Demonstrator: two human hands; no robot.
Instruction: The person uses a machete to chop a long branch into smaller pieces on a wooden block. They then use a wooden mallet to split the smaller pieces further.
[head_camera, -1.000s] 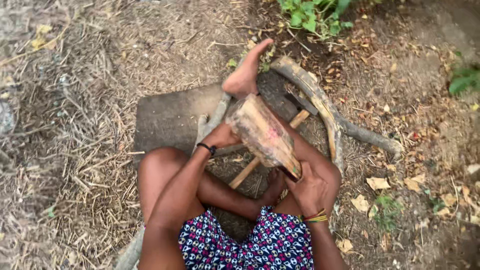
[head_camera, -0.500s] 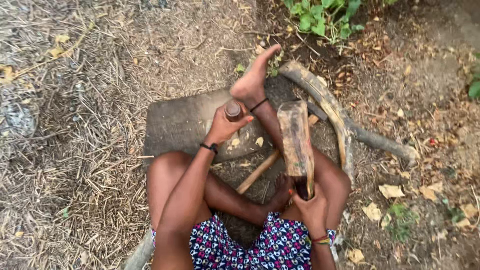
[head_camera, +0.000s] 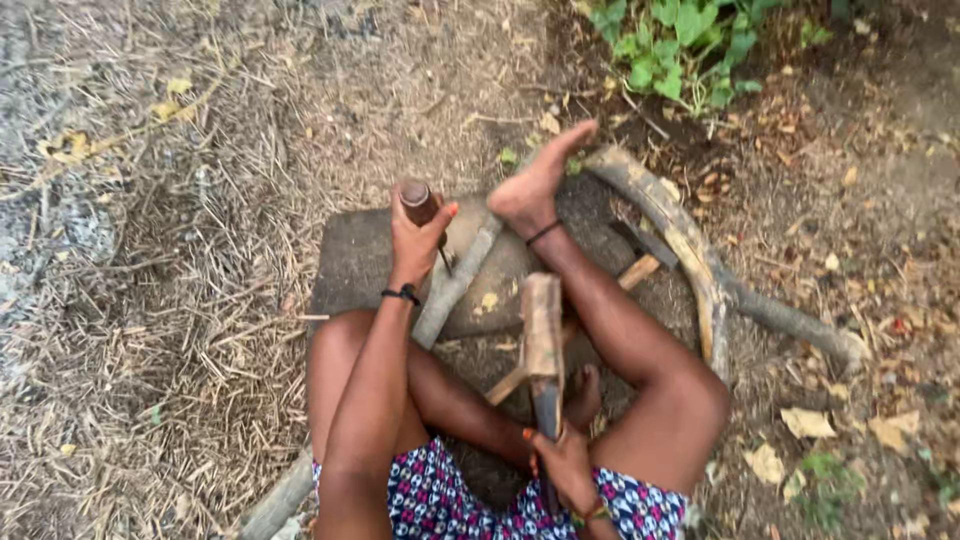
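Note:
I sit on the ground with my legs drawn around a flat dark stone slab (head_camera: 350, 265). My left hand (head_camera: 418, 235) grips a chisel-like tool with a round brown wooden handle (head_camera: 417, 200), held upright over a grey stick (head_camera: 455, 285) lying on the slab. My right hand (head_camera: 560, 462) is closed on the handle of a wooden mallet (head_camera: 542, 330), raised above my lap with its head pointing away from me. My right foot (head_camera: 535, 180) rests on the far side of the slab.
A thick curved branch (head_camera: 690, 250) lies to the right of my leg. A pale wooden stick (head_camera: 640, 270) pokes out beneath my leg. Dry grass covers the ground on the left, green plants (head_camera: 680, 50) grow at the top, and dead leaves lie right.
The mallet has swung from a slanted position across my lap to pointing straight ahead. My left hand has lifted the brown-handled tool upright on the slab.

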